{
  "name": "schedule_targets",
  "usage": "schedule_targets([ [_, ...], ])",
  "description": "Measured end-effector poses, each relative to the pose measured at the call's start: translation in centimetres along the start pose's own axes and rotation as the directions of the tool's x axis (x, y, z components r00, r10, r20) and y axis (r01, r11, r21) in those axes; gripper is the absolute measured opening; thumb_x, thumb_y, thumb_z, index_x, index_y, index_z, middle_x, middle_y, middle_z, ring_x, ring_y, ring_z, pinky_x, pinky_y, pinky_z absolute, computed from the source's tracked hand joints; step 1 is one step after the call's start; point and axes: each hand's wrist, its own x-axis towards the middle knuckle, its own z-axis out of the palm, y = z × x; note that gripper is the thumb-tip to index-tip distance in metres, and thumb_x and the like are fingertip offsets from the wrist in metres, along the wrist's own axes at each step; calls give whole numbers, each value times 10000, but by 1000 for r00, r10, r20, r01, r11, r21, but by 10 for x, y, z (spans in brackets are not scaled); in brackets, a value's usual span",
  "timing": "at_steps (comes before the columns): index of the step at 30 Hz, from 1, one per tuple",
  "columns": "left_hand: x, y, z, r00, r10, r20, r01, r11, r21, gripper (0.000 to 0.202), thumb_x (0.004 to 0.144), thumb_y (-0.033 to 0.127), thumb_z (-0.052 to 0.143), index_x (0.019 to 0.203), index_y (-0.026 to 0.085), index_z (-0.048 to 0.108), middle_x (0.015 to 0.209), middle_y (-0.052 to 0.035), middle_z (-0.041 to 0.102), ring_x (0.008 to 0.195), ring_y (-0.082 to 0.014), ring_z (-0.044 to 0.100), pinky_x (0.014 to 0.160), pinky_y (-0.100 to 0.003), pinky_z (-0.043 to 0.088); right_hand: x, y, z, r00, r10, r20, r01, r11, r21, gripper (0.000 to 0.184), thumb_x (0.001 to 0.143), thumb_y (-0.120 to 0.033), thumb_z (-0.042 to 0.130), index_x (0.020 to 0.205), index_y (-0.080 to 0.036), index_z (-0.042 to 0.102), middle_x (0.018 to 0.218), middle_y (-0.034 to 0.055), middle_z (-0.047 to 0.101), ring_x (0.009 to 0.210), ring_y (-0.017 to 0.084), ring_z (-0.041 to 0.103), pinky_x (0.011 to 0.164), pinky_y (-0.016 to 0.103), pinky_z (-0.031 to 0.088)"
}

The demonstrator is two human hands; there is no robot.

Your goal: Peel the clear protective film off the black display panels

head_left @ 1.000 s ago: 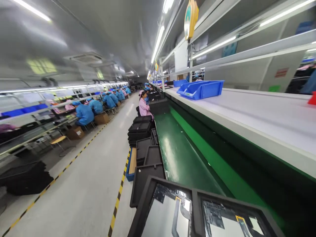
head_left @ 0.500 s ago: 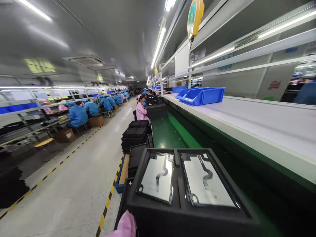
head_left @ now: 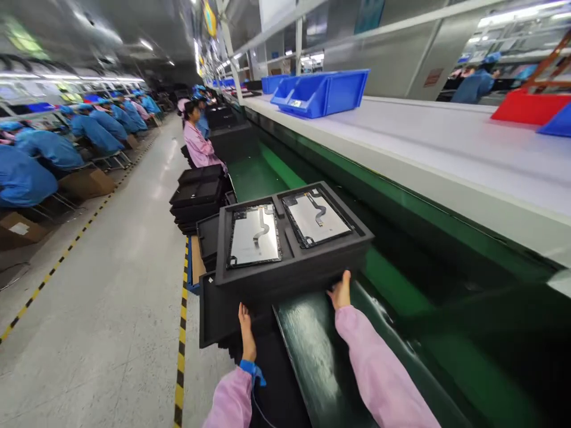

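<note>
Both my hands hold up a black foam tray [head_left: 289,270] above the green conveyor belt [head_left: 321,356]. My left hand [head_left: 246,330] grips under the tray's near left edge. Under its near right edge sits my right hand [head_left: 341,291]. The fingers of both hands are hidden beneath the tray. Two flat silver panels lie in the tray's two pockets, a left panel [head_left: 254,235] and a right panel [head_left: 316,219], each with a dark flex cable across it. Pink sleeves cover both my arms.
Stacks of black trays [head_left: 198,196] stand on the floor left of the belt. A person in pink [head_left: 198,142] sits further along the line. Blue bins [head_left: 319,92] rest on the white shelf [head_left: 446,154] at right. People in blue work across the aisle.
The tray has moved forward and away from me, out over the belt. Both my hands and arms have come into view under its near edge. The camera has tilted down.
</note>
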Motion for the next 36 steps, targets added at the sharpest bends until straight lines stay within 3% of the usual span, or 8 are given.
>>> schedule_targets([
  [2, -20, -2, 15, 998, -15, -63, 12, 999, -43, 514, 911, 339, 546, 1387, 210, 401, 1461, -134, 385, 1266, -302, 463, 1002, -530, 427, -14, 12, 21, 992, 126, -13, -126, 992, -7, 433, 937, -395, 526, 1296, -156, 481, 1299, 115, 481, 1149, 238, 513, 965, 471, 461],
  [4, -22, -2, 25, 992, -24, -120, 17, 998, -65, 599, 893, 345, 571, 1429, 216, 338, 1528, -138, 278, 1347, -337, 360, 1054, -575, 354, -24, 19, 50, 978, 203, -38, -203, 979, -8, 446, 934, -392, 532, 1309, -160, 472, 1335, 118, 453, 1194, 254, 481, 996, 494, 433],
  [6, -5, -1, 28, 985, -25, -170, 14, 998, -67, 608, 869, 349, 605, 1413, 215, 369, 1531, -130, 274, 1368, -348, 318, 1079, -600, 300, -27, 21, 78, 970, 238, -57, -238, 971, -1, 463, 931, -388, 536, 1330, -166, 456, 1379, 121, 413, 1247, 274, 434, 1033, 525, 390],
  [10, 46, -1, 25, 979, 25, -203, -40, 997, -73, 462, 862, 342, 618, 1286, 189, 520, 1409, -114, 460, 1308, -312, 415, 1077, -590, 300, -18, 23, 112, 957, 271, -103, -271, 962, 16, 492, 924, -385, 545, 1355, -173, 435, 1423, 121, 363, 1299, 295, 373, 1067, 560, 336],
  [14, 64, -6, 24, 965, 55, -257, -80, 993, -89, 464, 847, 351, 636, 1259, 162, 537, 1379, -125, 496, 1298, -303, 434, 1084, -572, 297, -7, 28, 118, 942, 316, -115, -316, 948, 18, 509, 924, -384, 544, 1373, -178, 417, 1451, 120, 326, 1326, 304, 336, 1083, 570, 308],
  [20, 60, -2, 31, 944, 75, -322, -104, 992, -74, 483, 852, 340, 632, 1287, 169, 513, 1412, -128, 456, 1287, -308, 439, 1060, -568, 337, 1, 25, 118, 957, 288, -39, -285, 956, 72, 576, 927, -416, 528, 1427, -197, 346, 1498, 119, 245, 1370, 328, 252, 1113, 606, 219],
  [27, 54, -5, 46, 927, 78, -368, -110, 992, -66, 502, 845, 314, 645, 1305, 175, 498, 1414, -129, 444, 1291, -320, 430, 1052, -587, 344, 13, 16, 114, 955, 287, -73, -283, 957, 62, 572, 934, -427, 512, 1430, -200, 339, 1496, 120, 245, 1360, 324, 272, 1100, 591, 262],
  [36, 115, 2, 60, 915, 85, -394, -111, 993, -44, 508, 861, 314, 625, 1326, 177, 473, 1413, -135, 437, 1260, -312, 460, 1024, -564, 387, 79, -11, 142, 992, 129, 0, -129, 990, -52, 523, 953, -423, 477, 1409, -192, 368, 1459, 123, 307, 1332, 310, 324, 1085, 583, 292],
])
